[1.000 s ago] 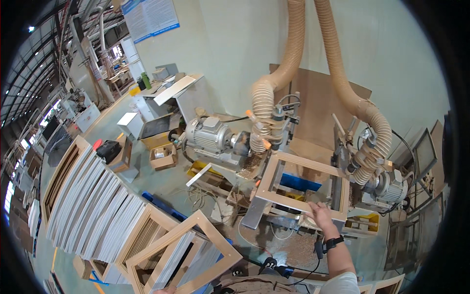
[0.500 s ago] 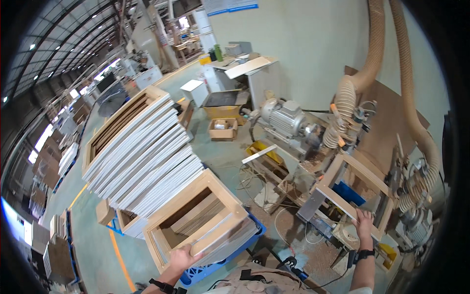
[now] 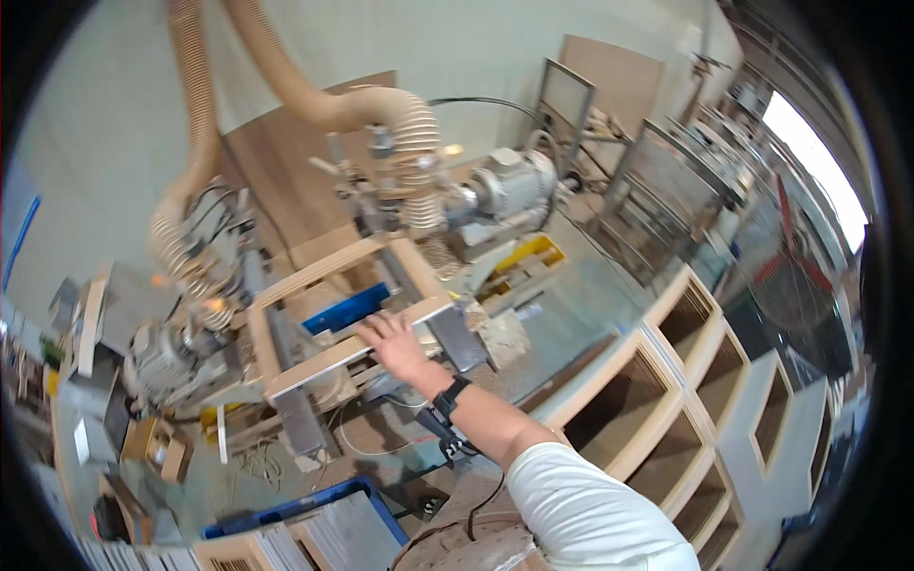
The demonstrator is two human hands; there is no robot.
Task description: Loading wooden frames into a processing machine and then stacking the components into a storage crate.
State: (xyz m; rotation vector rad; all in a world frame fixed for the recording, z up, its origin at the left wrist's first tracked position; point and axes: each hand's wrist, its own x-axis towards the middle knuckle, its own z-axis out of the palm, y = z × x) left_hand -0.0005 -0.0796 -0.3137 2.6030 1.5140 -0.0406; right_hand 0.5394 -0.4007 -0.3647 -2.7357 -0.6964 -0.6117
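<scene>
A pale wooden frame (image 3: 324,271) lies flat on the bed of a woodworking machine (image 3: 400,205) in the middle of the head view. My right hand (image 3: 395,344) reaches forward from the lower right and grips the frame's near rail beside a grey metal clamp plate (image 3: 457,333). A black watch (image 3: 449,398) sits on that wrist. Through the frame's opening a blue bin (image 3: 347,309) shows. My left hand is out of the picture.
Ribbed tan dust hoses (image 3: 409,124) hang over the machine, with grey motors at the right (image 3: 509,186) and left (image 3: 162,357). Stacked wooden frames (image 3: 666,400) stand at my right. A blue pallet (image 3: 314,502) with more frames lies below left. Cables trail on the floor.
The view has swung right, away from the frame stacks on the floor. My left hand, reaching to a frame on the blue pallet half a second ago, has left view. My right hand stays on the frame.
</scene>
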